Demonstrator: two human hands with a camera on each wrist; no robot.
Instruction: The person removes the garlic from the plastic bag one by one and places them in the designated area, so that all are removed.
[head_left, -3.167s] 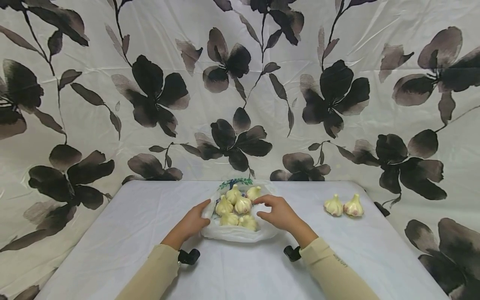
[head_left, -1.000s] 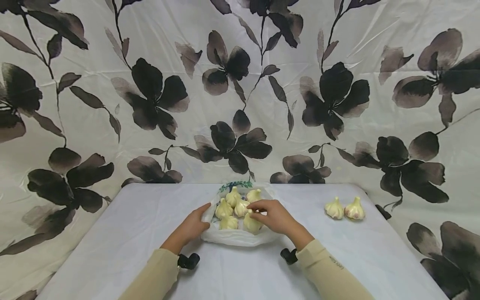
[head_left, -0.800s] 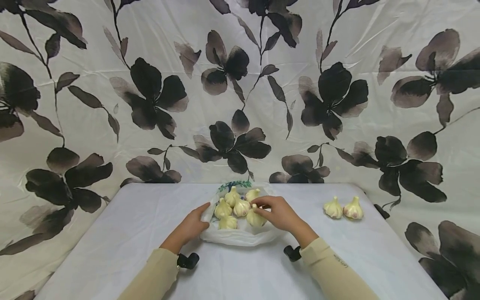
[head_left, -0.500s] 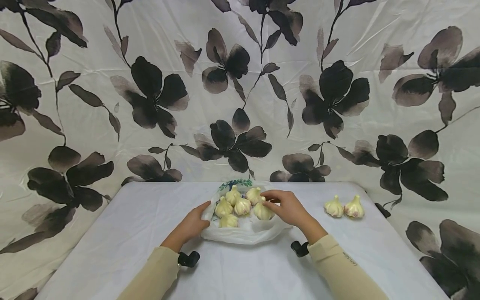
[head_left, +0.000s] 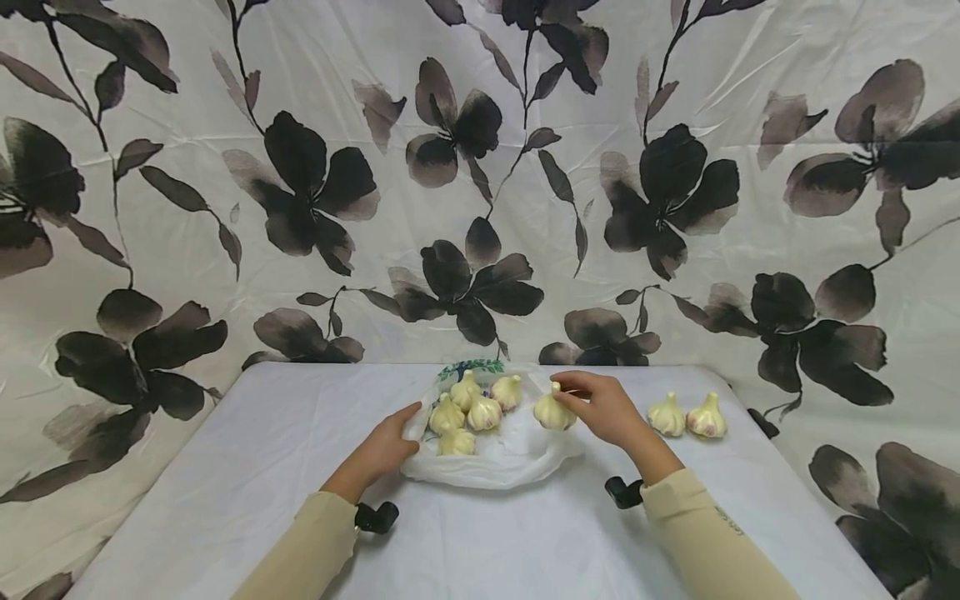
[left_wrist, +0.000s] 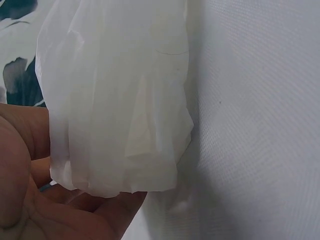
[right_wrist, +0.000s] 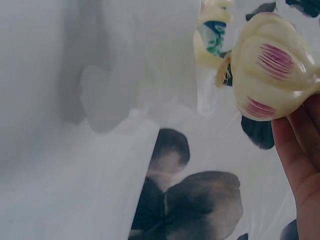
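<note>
My right hand [head_left: 603, 408] pinches a garlic bulb [head_left: 553, 412] by its stem, held over the right side of a white plastic bag [head_left: 487, 475]. In the right wrist view the same bulb, cream with purple streaks, hangs from the fingertips [right_wrist: 282, 132]. My left hand [head_left: 384, 450] holds the bag's left edge; its lower fingers [left_wrist: 125, 210] show below the bag's folds in the left wrist view. Several more garlic bulbs [head_left: 483, 412] sit inside the spread bag, whose back bears a green and blue print.
Two garlic bulbs [head_left: 686, 415] stand side by side on the white-covered table [head_left: 480, 550] at the right. A floral sheet [head_left: 480, 167] hangs behind the table's back edge. Both wrists carry a black camera [head_left: 377, 517].
From the bag's front right, my right hand has lifted one garlic bulb and moved it rightward toward the bag's right edge. The left hand stays at the bag's left edge.
</note>
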